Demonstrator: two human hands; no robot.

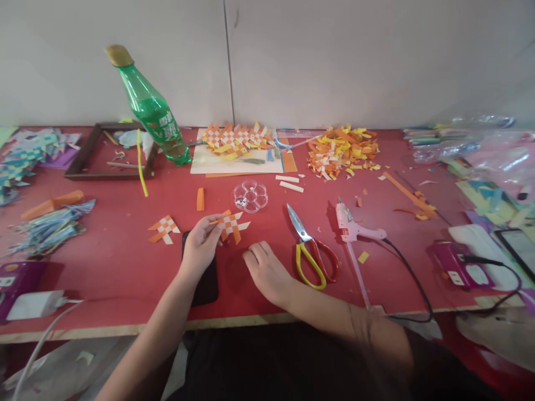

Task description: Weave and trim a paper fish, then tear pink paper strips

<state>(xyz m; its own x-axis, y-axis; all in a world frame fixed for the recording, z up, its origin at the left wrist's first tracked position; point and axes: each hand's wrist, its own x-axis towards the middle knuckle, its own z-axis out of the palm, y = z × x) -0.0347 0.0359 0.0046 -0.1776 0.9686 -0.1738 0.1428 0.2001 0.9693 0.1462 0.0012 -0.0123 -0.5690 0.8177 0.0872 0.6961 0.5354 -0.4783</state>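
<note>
Red table [137, 278], and our left hand [198, 245] is pinching a woven paper fish [228, 224] that looks mostly done, another [166, 226] lies nearby, can't tell if our right hand [267, 273] grips anything.

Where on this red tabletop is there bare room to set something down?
The widest bare patch of tabletop lies between the white charger and the dark phone, nearer the person than the loose woven paper fish. A smaller one separates the glue gun's cable from the purple box. The back edge looks crowded.
</note>
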